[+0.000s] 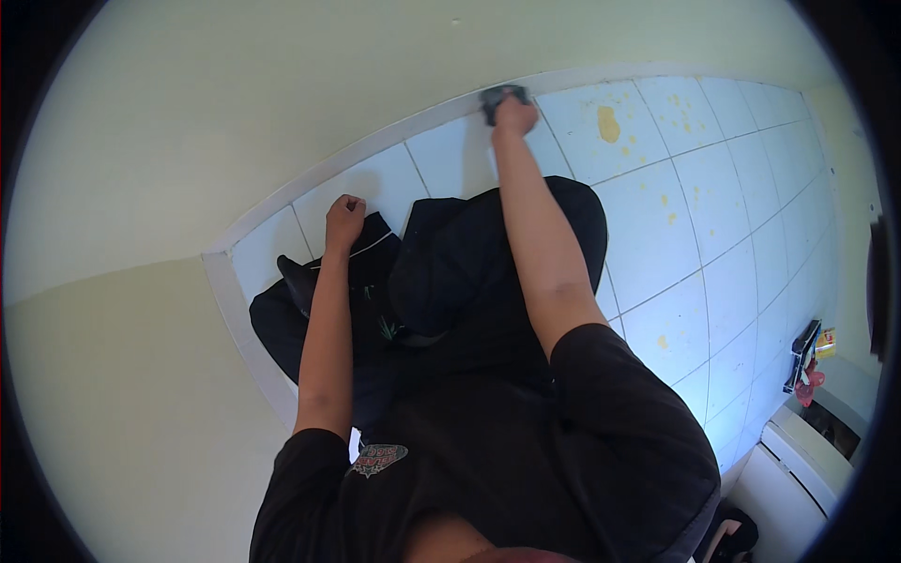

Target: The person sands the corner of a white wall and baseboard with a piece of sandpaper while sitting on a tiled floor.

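My right hand (pixel 518 116) is stretched far forward, closed on a dark grey cloth (pixel 490 101). It presses the cloth down where the white floor tiles (pixel 460 155) meet the pale baseboard (pixel 427 116). The cloth is slightly blurred, and its far side lies against the baseboard. My left hand (pixel 345 223) hovers above my folded legs with its fingers curled in, and nothing shows in it. Right of the cloth, a large yellowish stain (pixel 608 124) marks a tile, with smaller spots around it.
Plain cream walls (pixel 235 113) close in ahead and at the left. More yellow spots (pixel 668 208) dot the tiles to the right. At the far right are a black object (pixel 801 357), a yellow container (pixel 826 343), a red plastic bag (pixel 809 387) and a white appliance-like box (pixel 784 483).
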A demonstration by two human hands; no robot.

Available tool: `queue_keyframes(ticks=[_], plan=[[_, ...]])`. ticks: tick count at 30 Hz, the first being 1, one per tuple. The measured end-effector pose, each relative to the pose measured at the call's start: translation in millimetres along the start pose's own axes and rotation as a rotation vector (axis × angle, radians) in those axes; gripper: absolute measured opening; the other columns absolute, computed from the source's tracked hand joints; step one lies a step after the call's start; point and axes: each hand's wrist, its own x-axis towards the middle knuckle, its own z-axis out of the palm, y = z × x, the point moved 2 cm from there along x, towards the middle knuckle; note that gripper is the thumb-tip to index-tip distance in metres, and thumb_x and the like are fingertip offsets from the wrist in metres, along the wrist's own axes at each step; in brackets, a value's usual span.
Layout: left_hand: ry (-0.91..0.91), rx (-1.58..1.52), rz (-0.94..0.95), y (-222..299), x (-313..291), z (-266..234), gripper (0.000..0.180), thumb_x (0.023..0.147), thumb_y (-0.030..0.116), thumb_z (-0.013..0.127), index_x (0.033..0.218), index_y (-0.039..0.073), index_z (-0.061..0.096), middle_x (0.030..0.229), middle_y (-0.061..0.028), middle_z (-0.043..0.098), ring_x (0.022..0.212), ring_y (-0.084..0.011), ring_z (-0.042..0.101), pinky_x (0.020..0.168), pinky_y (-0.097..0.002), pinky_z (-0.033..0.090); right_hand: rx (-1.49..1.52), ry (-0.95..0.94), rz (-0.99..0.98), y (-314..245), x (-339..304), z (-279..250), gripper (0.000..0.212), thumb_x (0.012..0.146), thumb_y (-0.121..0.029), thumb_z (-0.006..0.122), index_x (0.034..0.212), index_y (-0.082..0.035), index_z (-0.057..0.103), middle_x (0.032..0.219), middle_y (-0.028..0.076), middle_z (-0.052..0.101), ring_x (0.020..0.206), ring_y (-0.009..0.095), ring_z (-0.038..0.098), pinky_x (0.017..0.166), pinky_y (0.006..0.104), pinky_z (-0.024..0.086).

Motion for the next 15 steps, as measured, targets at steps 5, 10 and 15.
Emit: queue_keyframes(ticks=[5,10,15], plan=[[-0.004,0.022,-0.003,0,-2,0,0.025,0.086,0.024,0.062,0.090,0.000,0.067,0.086,-0.0171,0.069,0.084,-0.0301,0.067,0.077,-0.0375,0.051,0.164,0.028,-0.047,-20,8,-16,0.032,0.079,-0.018,0.074,0.098,0.005,0.061,0.095,0.020,0.066,0.087,0.036,0.065,0.078,0.0436,0.051],[0.053,0.058,0.078,-24,6,-7,0.026,0.088,0.024,0.062,0.090,-0.001,0.065,0.073,-0.0094,0.066,0.062,-0.0176,0.064,0.062,-0.0317,0.049,0.001,-0.248,-0.050,-2,-34,12,0.033,0.077,-0.014,0.074,0.101,0.005,0.062,0.102,0.024,0.066,0.097,0.037,0.064,0.085,0.0425,0.049],[0.030,0.034,-0.045,-13,-1,-10,0.025,0.086,0.023,0.062,0.091,-0.001,0.066,0.087,-0.0169,0.069,0.084,-0.0296,0.067,0.078,-0.0371,0.050,0.368,0.195,0.013,-25,24,-16,0.029,0.086,-0.011,0.068,0.103,0.005,0.052,0.100,0.021,0.063,0.086,0.034,0.064,0.076,0.0410,0.052]])
